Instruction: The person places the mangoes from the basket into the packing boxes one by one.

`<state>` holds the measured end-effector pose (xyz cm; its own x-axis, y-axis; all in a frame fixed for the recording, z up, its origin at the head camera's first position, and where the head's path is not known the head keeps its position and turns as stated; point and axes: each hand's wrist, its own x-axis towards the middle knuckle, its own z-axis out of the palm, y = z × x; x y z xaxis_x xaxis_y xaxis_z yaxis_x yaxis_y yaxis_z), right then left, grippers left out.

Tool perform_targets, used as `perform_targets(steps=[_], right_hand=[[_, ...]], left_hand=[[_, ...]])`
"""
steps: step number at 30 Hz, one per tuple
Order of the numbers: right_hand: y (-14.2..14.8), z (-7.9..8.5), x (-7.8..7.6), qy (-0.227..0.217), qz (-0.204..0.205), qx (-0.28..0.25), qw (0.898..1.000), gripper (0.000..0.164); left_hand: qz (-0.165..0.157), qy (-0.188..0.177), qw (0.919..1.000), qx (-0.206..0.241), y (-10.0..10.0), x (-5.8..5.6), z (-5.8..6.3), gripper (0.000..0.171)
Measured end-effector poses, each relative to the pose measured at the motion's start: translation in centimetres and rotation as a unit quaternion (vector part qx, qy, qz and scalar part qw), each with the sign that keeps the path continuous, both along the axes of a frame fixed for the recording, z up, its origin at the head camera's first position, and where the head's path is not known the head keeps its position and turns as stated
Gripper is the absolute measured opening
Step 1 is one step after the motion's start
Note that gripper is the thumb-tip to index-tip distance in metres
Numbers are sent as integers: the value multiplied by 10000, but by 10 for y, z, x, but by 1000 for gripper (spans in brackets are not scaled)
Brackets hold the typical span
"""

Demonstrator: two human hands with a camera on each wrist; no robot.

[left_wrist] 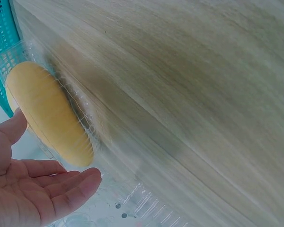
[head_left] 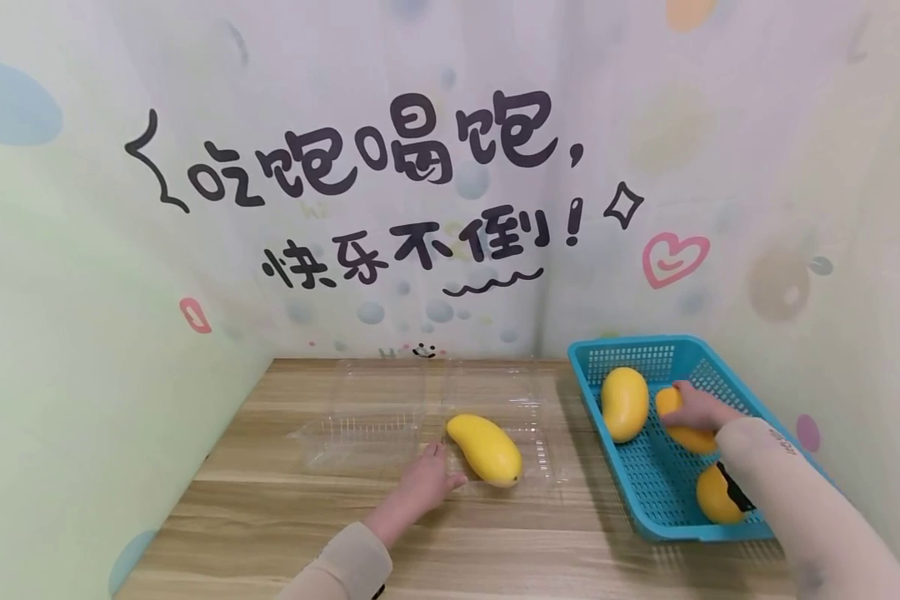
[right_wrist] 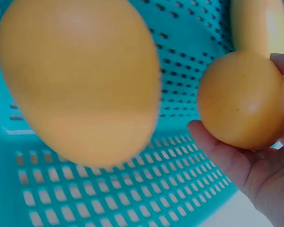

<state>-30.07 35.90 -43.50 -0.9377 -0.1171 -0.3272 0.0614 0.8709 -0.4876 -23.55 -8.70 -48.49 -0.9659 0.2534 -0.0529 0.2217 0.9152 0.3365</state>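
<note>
Although the head view hides much of my grip behind the back of my right hand (head_left: pixel 701 408), the right wrist view shows thumb and fingers curled round the held mango (right_wrist: pixel 241 99), inside the basket (head_left: pixel 648 492). A far mango (head_left: pixel 624 404) lies to its left; the near mango (head_left: pixel 714 496), partly covered by a black strap (head_left: pixel 737 490) from the head, looms blurred at that wrist. On the bench (head_left: pixel 262 517), another mango (head_left: pixel 486 450) lies in a clear box (head_left: pixel 543 458), beside a second box (head_left: pixel 363 446). My left hand (head_left: pixel 420 483) is relaxed next to it, palm visible only from the left wrist; whether it touches the plastic, I cannot tell.
</note>
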Motion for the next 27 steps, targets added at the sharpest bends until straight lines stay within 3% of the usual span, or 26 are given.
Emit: perform_targets(steps=[7, 18, 27], right_hand=[[-7, 21, -9, 246, 57, -451, 9987, 87], [-47, 53, -23, 882, 476, -358, 9943, 80], [-91, 54, -41, 682, 526, -785, 9932, 84]], left_hand=[[67, -27, 10000, -31, 1, 0, 0, 70], [12, 12, 10000, 7, 1, 0, 1, 70], [-65, 57, 10000, 11, 0, -1, 1, 68]])
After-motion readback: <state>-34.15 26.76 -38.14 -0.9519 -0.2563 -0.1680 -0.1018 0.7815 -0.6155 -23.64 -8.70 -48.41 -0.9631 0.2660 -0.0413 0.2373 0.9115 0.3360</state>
